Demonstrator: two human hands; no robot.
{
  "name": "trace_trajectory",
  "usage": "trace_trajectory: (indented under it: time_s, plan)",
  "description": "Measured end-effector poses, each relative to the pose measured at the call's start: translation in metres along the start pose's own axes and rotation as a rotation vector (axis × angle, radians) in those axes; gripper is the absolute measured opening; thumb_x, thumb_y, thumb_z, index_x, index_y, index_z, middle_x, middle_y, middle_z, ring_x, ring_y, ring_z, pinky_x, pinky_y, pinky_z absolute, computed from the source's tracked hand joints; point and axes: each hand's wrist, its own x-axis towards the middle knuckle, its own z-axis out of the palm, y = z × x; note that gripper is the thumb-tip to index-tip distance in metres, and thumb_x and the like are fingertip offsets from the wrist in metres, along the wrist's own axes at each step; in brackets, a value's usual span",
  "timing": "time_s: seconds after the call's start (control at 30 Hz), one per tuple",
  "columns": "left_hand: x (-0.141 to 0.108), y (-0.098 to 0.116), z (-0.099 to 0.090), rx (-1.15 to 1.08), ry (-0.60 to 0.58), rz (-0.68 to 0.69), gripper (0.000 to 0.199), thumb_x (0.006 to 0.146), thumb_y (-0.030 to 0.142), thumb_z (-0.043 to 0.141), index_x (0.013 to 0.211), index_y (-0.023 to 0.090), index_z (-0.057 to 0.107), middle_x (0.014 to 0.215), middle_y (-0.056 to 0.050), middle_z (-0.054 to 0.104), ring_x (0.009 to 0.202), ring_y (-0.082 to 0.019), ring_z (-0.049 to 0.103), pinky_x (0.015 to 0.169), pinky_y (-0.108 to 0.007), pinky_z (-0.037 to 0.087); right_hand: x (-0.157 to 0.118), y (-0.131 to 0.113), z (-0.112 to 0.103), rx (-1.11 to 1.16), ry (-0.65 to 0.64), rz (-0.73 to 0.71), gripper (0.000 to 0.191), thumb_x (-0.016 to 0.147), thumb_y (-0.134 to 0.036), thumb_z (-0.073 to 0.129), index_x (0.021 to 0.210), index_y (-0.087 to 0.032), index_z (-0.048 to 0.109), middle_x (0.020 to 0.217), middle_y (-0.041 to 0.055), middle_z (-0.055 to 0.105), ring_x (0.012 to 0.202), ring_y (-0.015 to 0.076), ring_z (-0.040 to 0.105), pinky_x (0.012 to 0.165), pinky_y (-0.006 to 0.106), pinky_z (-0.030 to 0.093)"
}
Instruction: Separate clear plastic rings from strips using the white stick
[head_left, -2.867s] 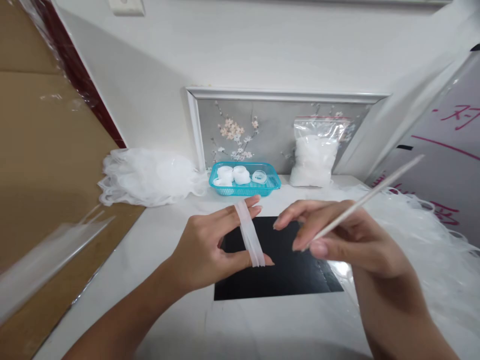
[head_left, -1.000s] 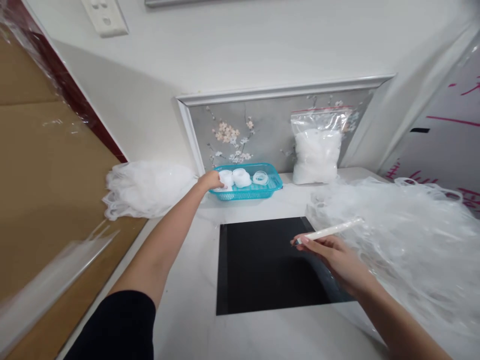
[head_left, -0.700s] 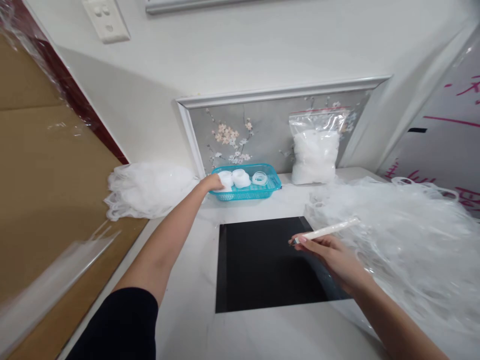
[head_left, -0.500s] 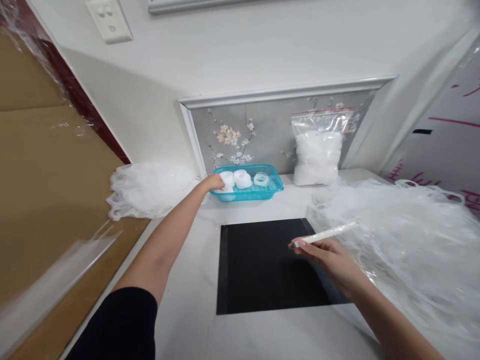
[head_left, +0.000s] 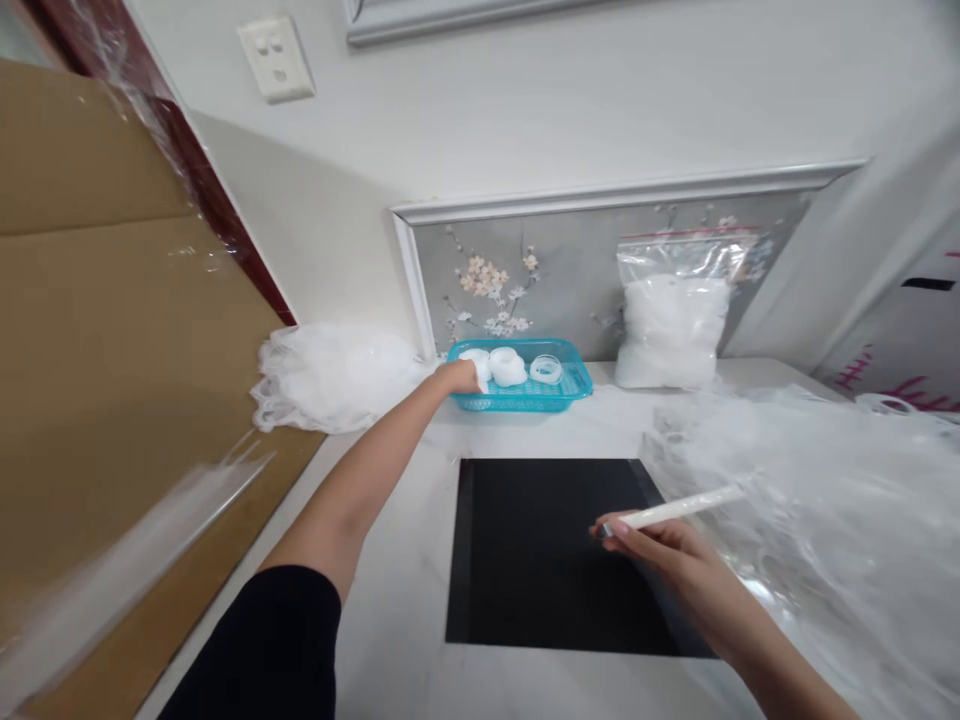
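Observation:
My left hand (head_left: 461, 377) reaches over the near left rim of a turquoise plastic basket (head_left: 525, 402). Its fingers are closed at the leftmost bundle of white rings (head_left: 478, 358), and a white bit shows at the fingertips; how many rings they grip I cannot tell. Beside it in the basket sit another white bundle (head_left: 508, 366) and a few loose, thin translucent rings (head_left: 546, 369). My right hand (head_left: 675, 560) pinches a slim white pen-like tool (head_left: 686, 505) with a small metallic tip, above the right part of a black mat (head_left: 555, 550).
A large heap of translucent white rings (head_left: 847, 500) covers the right side of the white table (head_left: 397, 600). A smaller white pile (head_left: 337, 375) lies left of the basket. Against the wall stands a filled zip bag (head_left: 671, 330). Cardboard (head_left: 135, 350) rises along the left edge.
The view has shifted, so everything appears further right. My left hand is a little deeper into the basket, with a white bit now showing below its fingertips. The right hand keeps its pinch.

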Motion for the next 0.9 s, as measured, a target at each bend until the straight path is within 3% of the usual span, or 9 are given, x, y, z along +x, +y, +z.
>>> trace_trajectory:
  time_s: [0.13, 0.23, 0.33, 0.43, 0.53, 0.63, 0.7, 0.8, 0.9]
  plan:
    - [-0.002, 0.0, 0.002, 0.005, 0.021, -0.054, 0.027, 0.091, 0.038, 0.062, 0.1, 0.013, 0.065, 0.103, -0.007, 0.067, 0.094, -0.02, 0.064, 0.087, -0.04, 0.051, -0.001, 0.004, 0.002, -0.068, -0.005, 0.026, 0.048, 0.069, -0.065, 0.072, 0.081, -0.018, 0.079, 0.1, 0.0126, 0.075, 0.105, 0.0355, 0.064, 0.101, 0.046, 0.046]
    - [-0.014, -0.009, -0.004, -0.007, 0.134, -0.101, 0.035, 0.088, 0.048, 0.062, 0.1, 0.016, 0.069, 0.099, -0.005, 0.07, 0.093, -0.02, 0.065, 0.085, -0.034, 0.051, -0.001, 0.008, 0.002, -0.09, -0.013, 0.041, 0.05, 0.065, -0.068, 0.072, 0.077, -0.019, 0.079, 0.097, 0.0127, 0.075, 0.104, 0.0368, 0.064, 0.101, 0.047, 0.047]
    - [-0.039, -0.034, -0.015, 0.042, 0.367, -0.222, 0.045, 0.094, 0.051, 0.049, 0.125, 0.02, 0.061, 0.124, -0.008, 0.063, 0.116, -0.026, 0.057, 0.093, -0.032, 0.046, 0.0, 0.011, 0.002, -0.081, -0.012, 0.048, 0.05, 0.061, -0.069, 0.073, 0.073, -0.021, 0.079, 0.095, 0.0122, 0.076, 0.103, 0.0368, 0.066, 0.1, 0.045, 0.049]
    - [-0.071, -0.072, -0.026, 0.139, 0.536, -0.398, 0.067, 0.091, 0.041, 0.057, 0.148, 0.016, 0.031, 0.151, -0.018, 0.034, 0.139, -0.035, 0.031, 0.106, -0.044, 0.034, 0.001, 0.012, 0.003, -0.09, 0.0, 0.058, 0.05, 0.059, -0.069, 0.074, 0.07, -0.02, 0.079, 0.095, 0.0128, 0.076, 0.102, 0.0376, 0.066, 0.098, 0.044, 0.05]
    - [-0.097, -0.114, -0.036, 0.179, 0.525, -0.574, 0.074, 0.078, 0.03, 0.074, 0.141, 0.008, 0.04, 0.145, -0.026, 0.038, 0.135, -0.042, 0.033, 0.106, -0.052, 0.031, 0.001, 0.011, 0.004, -0.111, 0.038, 0.068, 0.051, 0.057, -0.069, 0.074, 0.071, -0.02, 0.079, 0.096, 0.0131, 0.075, 0.102, 0.038, 0.066, 0.097, 0.044, 0.051]
    - [-0.115, -0.149, -0.05, 0.147, 0.441, -0.67, 0.041, 0.088, 0.036, 0.065, 0.121, 0.012, 0.057, 0.123, -0.015, 0.058, 0.116, -0.03, 0.055, 0.096, -0.049, 0.044, 0.002, 0.011, 0.006, -0.135, 0.069, 0.086, 0.053, 0.055, -0.07, 0.074, 0.073, -0.021, 0.08, 0.096, 0.0127, 0.075, 0.099, 0.0374, 0.067, 0.098, 0.045, 0.051]
    - [-0.123, -0.164, -0.063, 0.129, 0.42, -0.672, 0.033, 0.093, 0.039, 0.058, 0.114, 0.014, 0.06, 0.117, -0.01, 0.061, 0.109, -0.025, 0.059, 0.094, -0.046, 0.047, 0.002, 0.013, 0.006, -0.142, 0.07, 0.093, 0.052, 0.055, -0.069, 0.074, 0.075, -0.021, 0.08, 0.097, 0.0121, 0.075, 0.097, 0.0366, 0.067, 0.099, 0.045, 0.05]
    - [-0.132, -0.173, -0.081, 0.108, 0.436, -0.611, 0.035, 0.094, 0.039, 0.056, 0.12, 0.015, 0.058, 0.122, -0.01, 0.06, 0.112, -0.024, 0.058, 0.097, -0.045, 0.045, 0.004, 0.016, 0.007, -0.134, 0.068, 0.085, 0.05, 0.057, -0.067, 0.075, 0.077, -0.021, 0.08, 0.098, 0.0118, 0.075, 0.097, 0.0359, 0.068, 0.098, 0.043, 0.051]
    - [-0.136, -0.164, -0.079, 0.075, 0.427, -0.523, 0.054, 0.089, 0.04, 0.063, 0.136, 0.017, 0.047, 0.137, -0.013, 0.051, 0.122, -0.027, 0.052, 0.101, -0.046, 0.042, 0.004, 0.016, 0.01, -0.11, 0.066, 0.083, 0.05, 0.056, -0.064, 0.077, 0.079, -0.02, 0.081, 0.095, 0.0125, 0.076, 0.096, 0.0365, 0.068, 0.096, 0.044, 0.052]
